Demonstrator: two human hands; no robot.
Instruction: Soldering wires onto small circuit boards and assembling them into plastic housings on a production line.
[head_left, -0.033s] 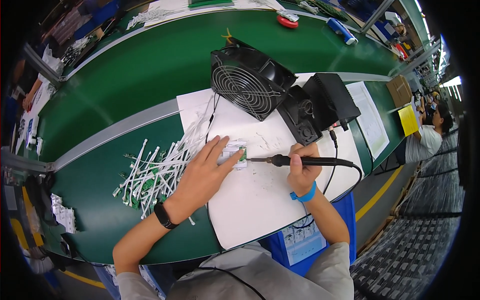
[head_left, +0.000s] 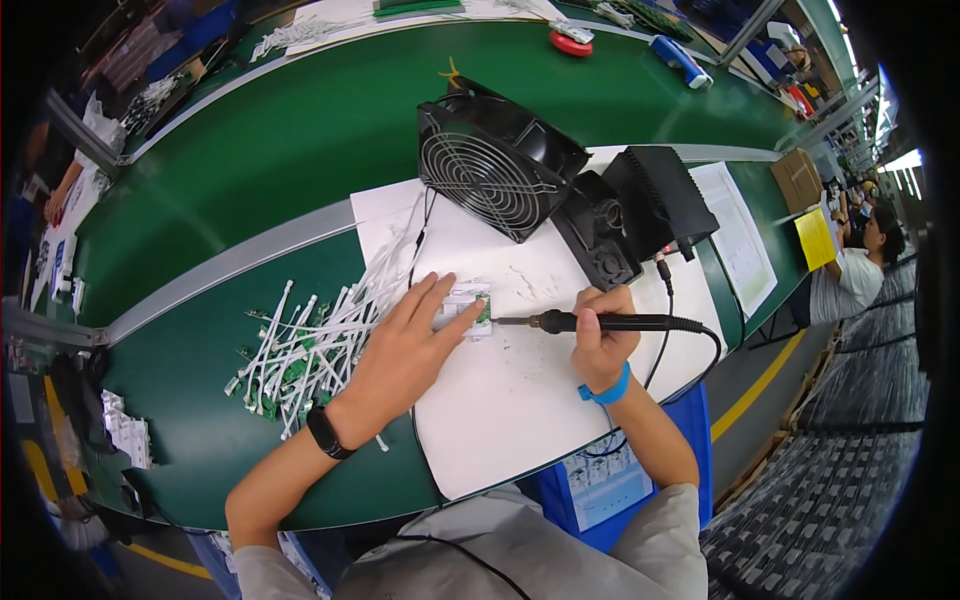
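My right hand (head_left: pixel 604 335) is closed around the handle of a soldering iron (head_left: pixel 625 322). Its metal tip points left and meets the right edge of a small green circuit board (head_left: pixel 484 304), though actual contact is too small to make out. The board sits on a white plastic piece (head_left: pixel 462 326) on the white sheet. My left hand (head_left: pixel 415 340) lies with fingers stretched and spread over that piece, the thumb on the board and part of the piece hidden beneath. Close to the left hand is a heap of white cables with green boards (head_left: pixel 310 355).
A black fan (head_left: pixel 490 170) stands behind the hands on the white sheet (head_left: pixel 500 430). Right of it are a soldering iron stand (head_left: pixel 600 240) and a black power unit (head_left: pixel 655 200). The iron's cord loops at the right. A person (head_left: pixel 850 270) is at the far right.
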